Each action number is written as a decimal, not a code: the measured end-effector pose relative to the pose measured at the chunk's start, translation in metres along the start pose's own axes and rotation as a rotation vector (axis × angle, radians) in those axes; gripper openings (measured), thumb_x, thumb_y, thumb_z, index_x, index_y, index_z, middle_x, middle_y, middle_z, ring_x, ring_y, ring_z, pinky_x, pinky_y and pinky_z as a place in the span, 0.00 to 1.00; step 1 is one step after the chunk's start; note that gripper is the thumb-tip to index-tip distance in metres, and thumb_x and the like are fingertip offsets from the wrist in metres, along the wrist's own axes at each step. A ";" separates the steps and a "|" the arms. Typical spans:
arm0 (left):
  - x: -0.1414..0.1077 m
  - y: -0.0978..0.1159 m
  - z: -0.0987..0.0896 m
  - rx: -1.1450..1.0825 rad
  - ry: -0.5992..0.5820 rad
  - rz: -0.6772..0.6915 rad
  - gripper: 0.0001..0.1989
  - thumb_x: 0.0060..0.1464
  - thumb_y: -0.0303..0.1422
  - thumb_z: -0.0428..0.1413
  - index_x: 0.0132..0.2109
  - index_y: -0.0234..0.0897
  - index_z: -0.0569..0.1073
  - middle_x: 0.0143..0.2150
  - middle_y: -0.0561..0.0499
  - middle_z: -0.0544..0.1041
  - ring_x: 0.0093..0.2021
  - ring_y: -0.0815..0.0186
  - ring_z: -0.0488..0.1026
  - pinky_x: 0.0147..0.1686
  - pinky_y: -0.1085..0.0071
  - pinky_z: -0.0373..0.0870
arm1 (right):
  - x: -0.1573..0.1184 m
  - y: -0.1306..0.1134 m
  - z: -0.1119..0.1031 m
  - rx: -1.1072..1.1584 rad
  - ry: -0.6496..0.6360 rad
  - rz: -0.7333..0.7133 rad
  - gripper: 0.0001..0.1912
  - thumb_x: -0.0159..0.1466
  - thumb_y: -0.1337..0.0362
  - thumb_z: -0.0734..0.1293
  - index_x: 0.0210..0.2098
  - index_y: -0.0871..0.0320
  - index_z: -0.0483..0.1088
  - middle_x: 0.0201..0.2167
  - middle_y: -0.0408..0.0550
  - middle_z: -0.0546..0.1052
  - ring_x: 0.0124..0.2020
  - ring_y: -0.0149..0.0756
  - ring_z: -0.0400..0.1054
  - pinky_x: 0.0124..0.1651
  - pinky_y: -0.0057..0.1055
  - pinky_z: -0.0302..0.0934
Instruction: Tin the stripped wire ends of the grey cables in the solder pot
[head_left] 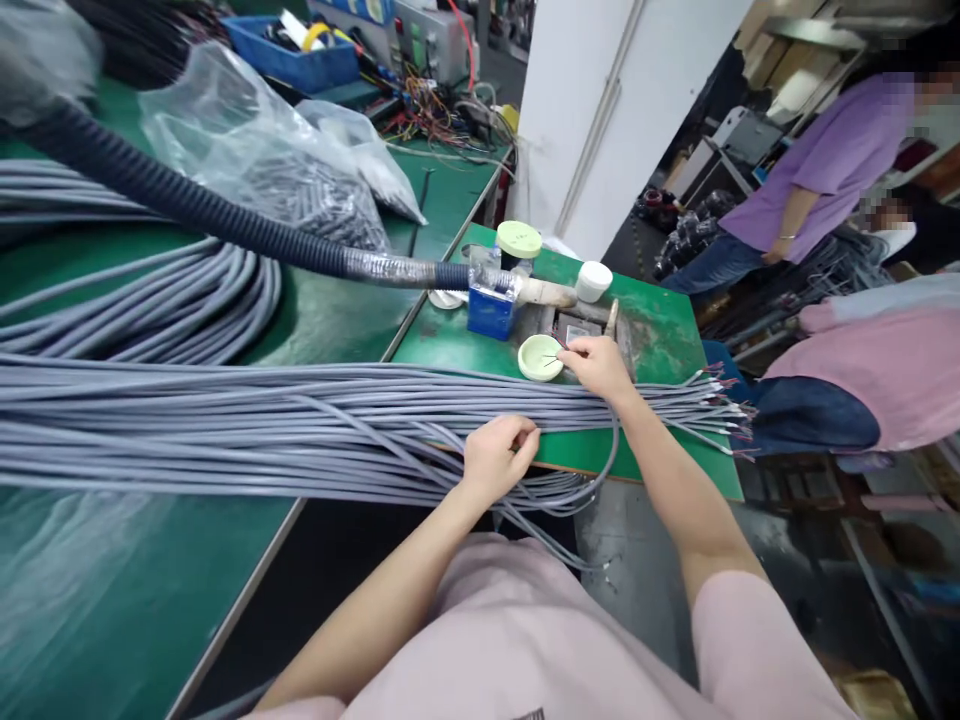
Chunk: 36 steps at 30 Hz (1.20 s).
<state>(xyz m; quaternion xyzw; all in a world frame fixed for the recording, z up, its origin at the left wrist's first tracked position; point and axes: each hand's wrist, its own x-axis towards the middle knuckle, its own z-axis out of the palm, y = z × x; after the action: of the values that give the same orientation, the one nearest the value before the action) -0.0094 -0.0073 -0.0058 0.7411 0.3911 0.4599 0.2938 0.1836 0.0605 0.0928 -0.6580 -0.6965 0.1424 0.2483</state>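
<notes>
My right hand (pixel 600 367) pinches the end of a grey cable, whose thin dark wires reach over a small pale green dish (pixel 529 368). From under my right wrist the cable (pixel 615 440) loops down towards the table's front edge. My left hand (pixel 496 457) is curled closed at the front of a long bundle of grey cables (pixel 337 400); what its fingers hold, if anything, is hidden. On the right, the bundle ends in stripped, coloured wire tips (pixel 731 405). A small metal device (pixel 581 328), partly hidden, sits just beyond my right hand.
A dark corrugated hose (pixel 300 240) crosses the bench, its nozzle (pixel 547 292) above the green board. Around it stand a blue box (pixel 489 312), a white jar (pixel 594 280) and a green-lidded container (pixel 519 240). Plastic bags (pixel 262 150) lie behind. Two people are at right.
</notes>
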 end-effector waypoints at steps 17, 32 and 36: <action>-0.005 -0.011 -0.003 0.152 -0.050 0.124 0.05 0.58 0.33 0.56 0.35 0.38 0.74 0.25 0.55 0.72 0.26 0.70 0.69 0.29 0.74 0.61 | 0.033 -0.019 0.029 -0.490 -0.308 0.110 0.16 0.59 0.62 0.62 0.41 0.61 0.77 0.40 0.59 0.81 0.39 0.45 0.75 0.37 0.32 0.61; -0.007 -0.007 -0.003 0.137 -0.035 0.154 0.03 0.57 0.31 0.57 0.35 0.38 0.74 0.25 0.55 0.73 0.26 0.69 0.69 0.30 0.73 0.63 | 0.027 0.050 -0.044 -0.530 -0.040 0.267 0.14 0.61 0.60 0.63 0.30 0.58 0.79 0.30 0.49 0.80 0.33 0.34 0.69 0.32 0.28 0.52; -0.006 -0.004 -0.002 0.133 -0.037 0.146 0.03 0.57 0.31 0.56 0.34 0.38 0.74 0.25 0.55 0.73 0.27 0.69 0.69 0.30 0.72 0.63 | 0.039 0.077 -0.038 -0.535 -0.030 0.317 0.14 0.59 0.60 0.63 0.31 0.60 0.80 0.28 0.49 0.79 0.32 0.35 0.70 0.33 0.28 0.52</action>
<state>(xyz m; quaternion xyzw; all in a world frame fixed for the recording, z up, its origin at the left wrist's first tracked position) -0.0144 -0.0101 -0.0113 0.7938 0.3603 0.4393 0.2170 0.2688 0.1014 0.0905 -0.7983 -0.6014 0.0007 0.0310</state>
